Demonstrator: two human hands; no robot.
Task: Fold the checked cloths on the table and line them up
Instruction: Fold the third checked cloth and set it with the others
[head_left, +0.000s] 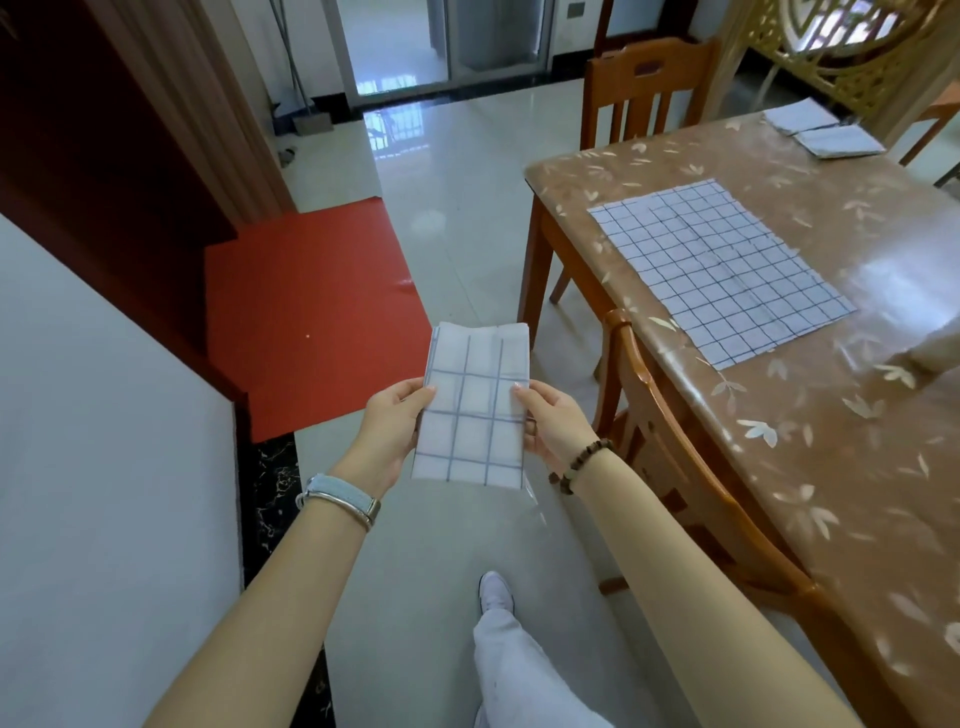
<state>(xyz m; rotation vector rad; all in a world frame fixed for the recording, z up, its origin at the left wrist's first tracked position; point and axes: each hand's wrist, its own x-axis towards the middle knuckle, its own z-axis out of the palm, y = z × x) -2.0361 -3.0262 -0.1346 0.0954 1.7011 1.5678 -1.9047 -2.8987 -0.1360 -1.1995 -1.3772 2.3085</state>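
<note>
Pinching the folded cloth (475, 410) by both sides with left hand (392, 426) and right hand (556, 426), stopping layers slipping; holding it over the floor (441, 545), off the table's (831, 415) edge; probably meaning it for the folded pair (826, 130) at the far corner.

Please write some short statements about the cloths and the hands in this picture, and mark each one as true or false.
1. The left hand and the right hand both hold a folded checked cloth. True.
2. One unfolded checked cloth lies flat on the table. True.
3. The held cloth rests on the table. False: it is in the air over the floor, beside the table.
4. The far end of the table has no cloths. False: two folded cloths lie there.
</note>
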